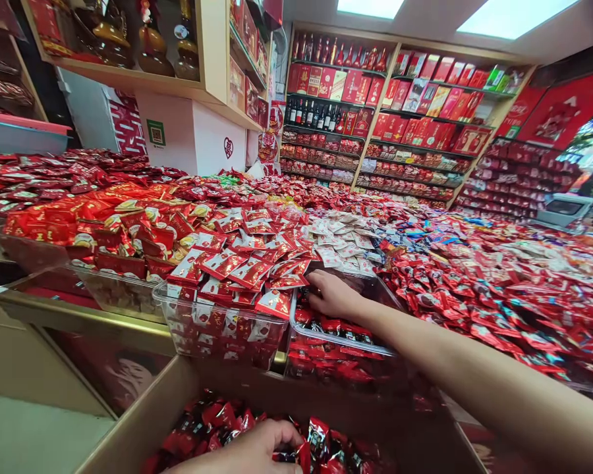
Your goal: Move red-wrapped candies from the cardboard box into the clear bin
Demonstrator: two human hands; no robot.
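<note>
One cardboard box (151,411) is placed nearest. Just beyond the box are set one heaped clear bin (217,309) and one low-filled bin (343,342). By the box's far wall (257,388), the left hand (261,447), half curled inside the box, is parted from the right hand (333,296), curled inside the low-filled bin; whether anything is gripped cannot be told. Beyond the box over a dozen red-and-white packets (237,263) are piled; inside it and the low-filled bin, red-and-black sweets (321,438) cannot be counted.

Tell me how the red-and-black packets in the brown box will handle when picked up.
The packets are probably light, each small beside the left hand. Their glossy wrappers may slip, and as they lie heaped loose, lifting one could set neighbours sliding.
</note>
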